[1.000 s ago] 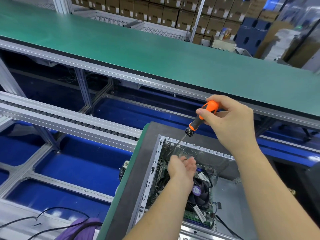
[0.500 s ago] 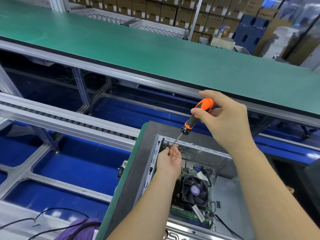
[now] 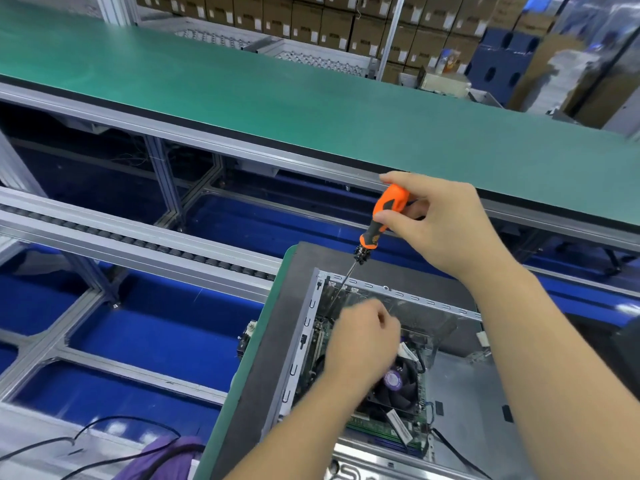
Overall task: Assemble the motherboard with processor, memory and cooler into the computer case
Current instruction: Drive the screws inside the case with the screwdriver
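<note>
Left hand [image 3: 363,344] dropped back lower over the ribbed black fan [image 3: 398,389], fingers curled, grip unclear, right hand [image 3: 446,223] pinching orange rubbery screwdriver [image 3: 382,216], thin shaft angled into open grey metal case [image 3: 460,386] beneath.

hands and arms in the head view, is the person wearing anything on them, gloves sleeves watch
Nothing worn shows. The left hand and right hand are bare, with no gloves or rings visible. Both forearms are bare up to the frame edge, with no sleeves, watch or wrist strap in sight.
</note>
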